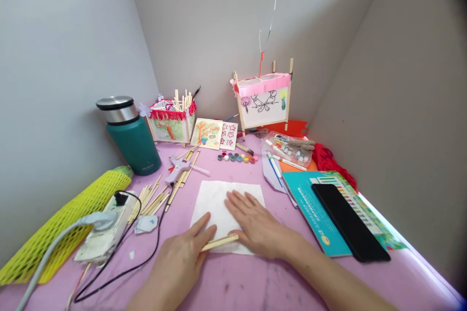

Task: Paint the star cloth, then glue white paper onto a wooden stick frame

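A white sheet (207, 197) is laid flat on the purple desk (233, 282), and it is touched by the right hand (253, 223). That hand is placed palm down on the sheet, with its fingers stretched out and nothing grasped in its grip. By the near edge of the sheet, 1 pale wooden stick (221, 242) is held in the grip of the left hand (182, 250) — the stick is pinched between thumb and fingers. The stick is pointed across the sheet, and its far end is brought right up to the right thumb.

To the left of the sheet, a pile of thin sticks (148, 199) is spread out, and a glue gun (178, 170) is set down a bit farther back. Past the pile, a white power strip (98, 240) is seen with a plug pushed in, and a yellow net (69, 221) is laid beyond it. A green bottle (134, 143) is stood behind and left of the sheet.

Straight behind the sheet, little paint pots (238, 158) are lined up, with 2 drawings (206, 133) propped at their back. A paper box with pink trim (264, 104) is seen behind those pots.

To the right of the sheet, a blue book (310, 211) is laid down — and a black phone (350, 221) is rested on top.
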A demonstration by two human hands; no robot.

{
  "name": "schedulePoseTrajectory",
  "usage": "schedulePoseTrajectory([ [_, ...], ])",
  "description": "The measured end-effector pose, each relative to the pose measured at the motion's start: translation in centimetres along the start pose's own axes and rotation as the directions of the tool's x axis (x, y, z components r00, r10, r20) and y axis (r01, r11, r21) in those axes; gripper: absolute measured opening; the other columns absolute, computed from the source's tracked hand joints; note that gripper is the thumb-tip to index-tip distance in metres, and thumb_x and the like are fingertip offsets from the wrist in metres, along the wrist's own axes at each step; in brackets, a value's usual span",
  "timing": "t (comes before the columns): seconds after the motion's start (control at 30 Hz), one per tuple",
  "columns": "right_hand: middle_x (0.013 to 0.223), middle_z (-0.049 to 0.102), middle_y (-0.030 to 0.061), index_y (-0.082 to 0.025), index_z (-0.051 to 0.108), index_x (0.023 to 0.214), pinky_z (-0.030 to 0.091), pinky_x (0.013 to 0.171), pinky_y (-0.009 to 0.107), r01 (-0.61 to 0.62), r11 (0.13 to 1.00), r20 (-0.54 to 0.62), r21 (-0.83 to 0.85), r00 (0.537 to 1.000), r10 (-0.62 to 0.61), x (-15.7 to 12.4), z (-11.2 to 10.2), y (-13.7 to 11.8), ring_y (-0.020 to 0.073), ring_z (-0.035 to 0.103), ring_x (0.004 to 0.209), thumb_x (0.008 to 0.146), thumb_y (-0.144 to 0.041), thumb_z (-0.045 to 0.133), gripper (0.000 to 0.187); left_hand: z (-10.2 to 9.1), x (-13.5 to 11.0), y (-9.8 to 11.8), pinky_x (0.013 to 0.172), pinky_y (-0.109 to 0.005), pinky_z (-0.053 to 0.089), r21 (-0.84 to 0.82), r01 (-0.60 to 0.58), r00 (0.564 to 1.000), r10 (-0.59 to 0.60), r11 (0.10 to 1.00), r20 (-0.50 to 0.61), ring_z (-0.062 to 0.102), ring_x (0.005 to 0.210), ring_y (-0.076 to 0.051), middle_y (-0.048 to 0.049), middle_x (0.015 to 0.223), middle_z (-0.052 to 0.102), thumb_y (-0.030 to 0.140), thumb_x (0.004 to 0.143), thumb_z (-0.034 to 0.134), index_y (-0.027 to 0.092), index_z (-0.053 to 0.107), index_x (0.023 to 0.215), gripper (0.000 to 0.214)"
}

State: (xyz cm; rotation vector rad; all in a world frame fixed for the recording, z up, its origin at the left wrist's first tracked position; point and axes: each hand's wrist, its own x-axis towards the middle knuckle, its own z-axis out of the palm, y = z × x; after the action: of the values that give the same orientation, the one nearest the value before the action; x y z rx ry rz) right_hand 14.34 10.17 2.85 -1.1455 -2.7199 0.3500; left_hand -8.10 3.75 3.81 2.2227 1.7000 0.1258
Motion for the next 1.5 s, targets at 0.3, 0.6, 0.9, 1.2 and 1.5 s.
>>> schedulePoseTrajectory([
  [0.3, 0.151, 0.021, 0.0134, -0.010, 0.028, 0.143, 0.016, 0.114, 0.042, -0.231, 0.966, -0.148, -0.113, 0.966, 0.213, 0.9, 1.2, -0.6, 0.0243, 0.016, 0.140, 0.093, -0.040, 0.035, 0.059, -2.0, 3.4, 0.5, 0.098, -0.034, 0.043, 0.040, -0.025, 0.987, 0.031, 0.999, -0.160, 0.053, 0.118, -0.019, 0.0021, 0.139, 0.046, 0.014, 0.083, 0.037, 0.027, 0.051, 0.129, 0.050],
  [0.6, 0.149, 0.018, 0.0219, 0.001, 0.028, 0.142, 0.016, 0.112, 0.048, -0.424, 0.901, -0.108, -0.097, 0.904, 0.414, -0.7, 1.3, 1.3, 0.0311, 0.015, 0.139, 0.090, -0.057, 0.030, 0.077, -1.7, 7.2, -0.5, 0.080, -0.045, 0.047, 0.181, 0.125, 0.987, -0.105, 0.975, -0.118, 0.063, 0.099, -0.031, -0.0161, 0.147, 0.030, 0.006, 0.080, 0.033, 0.014, 0.047, 0.128, 0.051],
  [0.9, 0.150, 0.018, 0.0188, -0.006, 0.025, 0.144, 0.016, 0.112, 0.048, -0.243, 0.968, -0.055, -0.070, 0.969, 0.239, -0.2, 1.0, -0.9, 0.0287, 0.014, 0.140, 0.089, -0.057, 0.035, 0.075, -3.6, 3.3, -2.1, 0.081, -0.028, 0.043, -0.293, 0.147, 0.939, -0.226, 0.945, -0.258, 0.062, 0.095, -0.019, -0.0040, 0.099, 0.069, 0.029, 0.089, 0.034, 0.022, 0.062, 0.100, 0.031],
  [1.2, 0.093, 0.065, 0.0037, -0.019, 0.066, 0.095, 0.043, 0.078, 0.023, -0.030, 0.983, -0.133, 0.179, 0.990, 0.054, 4.7, 0.3, -6.0, 0.0141, 0.059, 0.088, 0.087, -0.017, 0.050, 0.018, -0.6, 0.5, -2.6, 0.072, -0.024, 0.042, -0.380, 0.158, 0.935, -0.261, 0.911, -0.238, 0.063, 0.080, -0.017, 0.0001, 0.085, 0.069, 0.012, 0.074, 0.049, 0.022, 0.061, 0.091, 0.023],
  [1.5, 0.092, 0.064, 0.0026, -0.019, 0.064, 0.084, 0.039, 0.071, 0.025, -0.101, 0.991, -0.160, 0.087, 0.981, 0.114, 6.1, 2.5, -7.2, 0.0151, 0.058, 0.081, 0.084, -0.017, 0.048, 0.016, -0.6, 0.7, -2.7, 0.076, -0.025, 0.042, -0.419, 0.125, 0.934, -0.249, 0.899, -0.256, 0.062, 0.086, -0.017, -0.0009, 0.092, 0.068, 0.005, 0.070, 0.048, 0.022, 0.059, 0.097, 0.034],
])
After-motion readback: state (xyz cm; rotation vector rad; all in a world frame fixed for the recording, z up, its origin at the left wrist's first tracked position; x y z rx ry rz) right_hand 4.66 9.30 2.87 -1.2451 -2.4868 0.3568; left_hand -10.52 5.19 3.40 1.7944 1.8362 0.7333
